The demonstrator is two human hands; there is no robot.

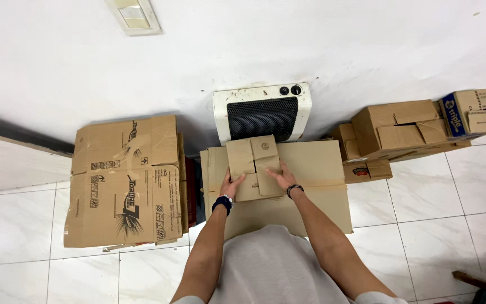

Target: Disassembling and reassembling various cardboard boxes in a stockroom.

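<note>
1. We see a small cardboard box (pixel 253 168), plain brown, its flaps folded in and overlapping on the face towards us; it lies on a large flattened carton (pixel 316 186) on the tiled floor (pixel 423 225), in front of a white heater (pixel 262 112) at the wall.
2. Our left hand (pixel 230 186) presses the box's left edge, its grip laid flat against it; our right hand (pixel 281 179) rests flat on the lower flap, fingers spread, not clamped.
3. A printed flattened carton (pixel 122 180) lies well to the left; stacked boxes (pixel 406 132) sit to the right.
</note>
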